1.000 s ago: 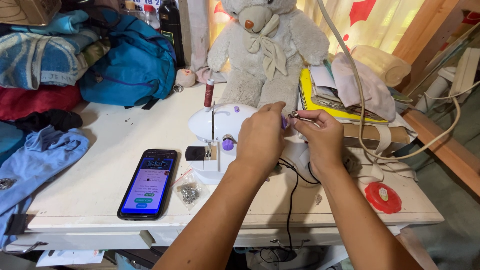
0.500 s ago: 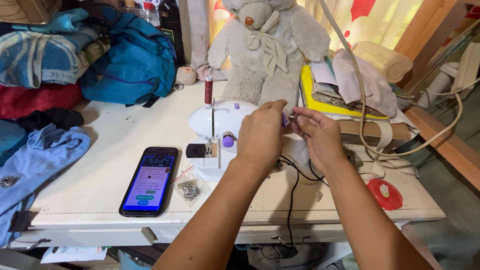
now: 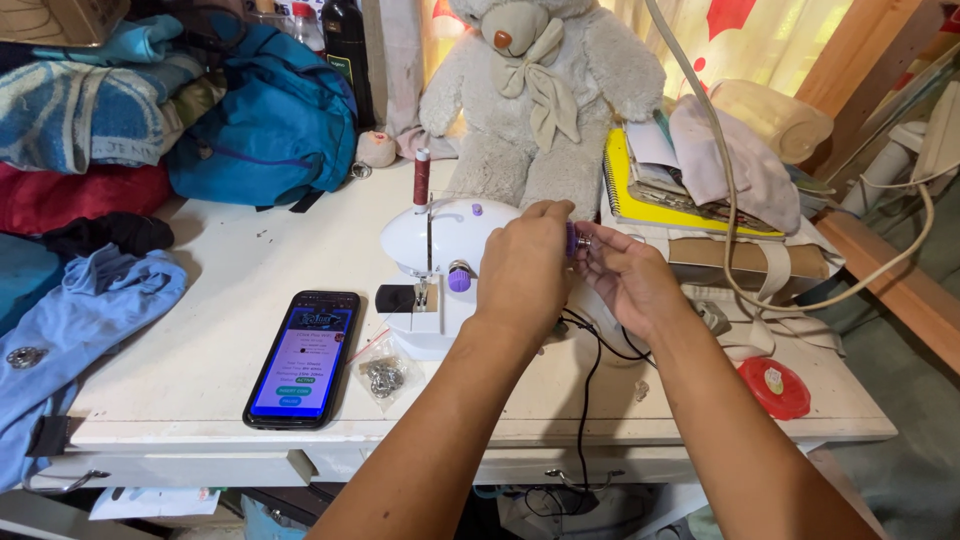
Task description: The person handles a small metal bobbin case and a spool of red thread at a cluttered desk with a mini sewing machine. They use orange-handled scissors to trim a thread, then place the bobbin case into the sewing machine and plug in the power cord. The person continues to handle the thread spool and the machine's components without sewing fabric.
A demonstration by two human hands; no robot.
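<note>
Currently, a purple knob (image 3: 571,240) on the right end of the white sewing machine (image 3: 440,262) is pinched by the left hand (image 3: 525,270), while the right hand (image 3: 625,278) is cupped just beside it, fingertips at the knob. Adjusting the knob seems the step in hand; a steady twist is called for next. One machine, one red spool (image 3: 421,177) and one phone (image 3: 303,356) are counted on the counter (image 3: 200,330).
</note>
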